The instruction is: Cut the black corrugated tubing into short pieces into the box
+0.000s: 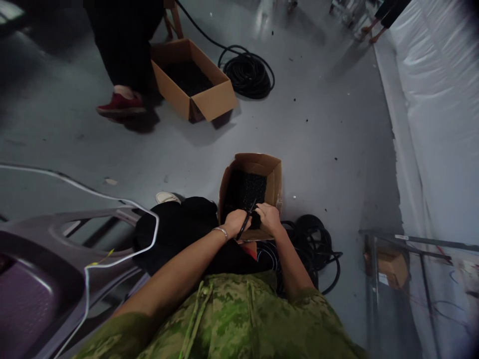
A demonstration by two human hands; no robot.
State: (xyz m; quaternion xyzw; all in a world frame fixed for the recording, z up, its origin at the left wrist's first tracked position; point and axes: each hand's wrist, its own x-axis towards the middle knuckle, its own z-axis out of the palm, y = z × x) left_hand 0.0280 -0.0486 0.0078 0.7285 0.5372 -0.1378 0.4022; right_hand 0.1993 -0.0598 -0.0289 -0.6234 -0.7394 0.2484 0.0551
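My left hand [238,224] is closed round a slim, dark, stick-like thing [245,223] that slants up to a narrow tip; its exact kind cannot be made out. Close beside it, my right hand [268,216] has its fingers pinched together near a small dark shape, too dim to name. Both hands are over the near part of an open cardboard box [276,172]. Inside that box lies a mass of small black pieces [254,188]. Loops of black hose [312,237] lie on the floor to the right of my right forearm.
A larger cardboard box [215,102] with black contents stands ahead, beside a coil of black hose [249,75] and a person's red shoe [121,105]. On the left is a plastic chair [93,227] with a white cable [112,197] across it. A metal frame [374,264] stands right.
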